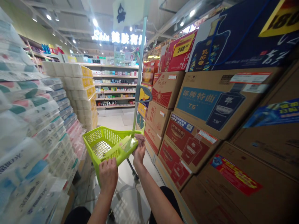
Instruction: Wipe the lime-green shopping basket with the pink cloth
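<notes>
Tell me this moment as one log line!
left grip: on green shopping trolley near edge; right grip: holding pinkish cloth against trolley; right side: stacked liquor cartons

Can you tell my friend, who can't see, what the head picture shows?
A person's left hand grips a green shopping cart while the right hand holds a pinkish cloth at its edge. Stacked packs stand left, cardboard boxes right, shelves ahead.

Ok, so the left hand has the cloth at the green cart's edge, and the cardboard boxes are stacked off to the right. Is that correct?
Not quite: the head view shows the cloth in the right hand. It is at the green cart's edge, and the cardboard boxes are stacked off to the right, as you say.
</notes>
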`<action>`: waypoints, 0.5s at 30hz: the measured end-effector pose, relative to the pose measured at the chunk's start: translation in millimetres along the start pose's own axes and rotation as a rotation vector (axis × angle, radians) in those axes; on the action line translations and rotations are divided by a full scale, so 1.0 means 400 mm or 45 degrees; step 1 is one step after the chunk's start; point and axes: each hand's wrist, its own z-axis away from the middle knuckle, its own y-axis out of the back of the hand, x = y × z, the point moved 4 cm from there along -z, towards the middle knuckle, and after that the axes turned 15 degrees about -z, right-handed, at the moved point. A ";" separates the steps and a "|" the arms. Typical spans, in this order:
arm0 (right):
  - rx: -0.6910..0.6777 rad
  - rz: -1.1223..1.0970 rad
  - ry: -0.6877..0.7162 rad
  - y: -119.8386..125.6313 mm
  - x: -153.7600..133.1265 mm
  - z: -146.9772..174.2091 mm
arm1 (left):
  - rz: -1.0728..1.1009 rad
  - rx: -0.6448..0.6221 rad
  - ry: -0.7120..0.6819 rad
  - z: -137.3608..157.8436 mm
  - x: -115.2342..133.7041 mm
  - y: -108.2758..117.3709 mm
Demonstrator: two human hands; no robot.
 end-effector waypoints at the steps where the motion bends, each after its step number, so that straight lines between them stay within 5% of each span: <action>1: 0.078 -0.210 -0.090 0.002 0.014 0.005 | 0.000 0.007 0.009 0.001 0.005 -0.002; 4: 0.281 -0.766 -0.407 -0.012 0.060 0.100 | -0.008 0.046 0.025 0.003 0.016 -0.011; 8: 0.166 -1.137 -0.596 -0.052 0.063 0.236 | 0.009 0.087 0.015 0.004 0.016 -0.018; 15: 0.213 -0.974 -0.702 -0.038 0.016 0.148 | 0.009 0.049 -0.007 0.005 0.014 -0.002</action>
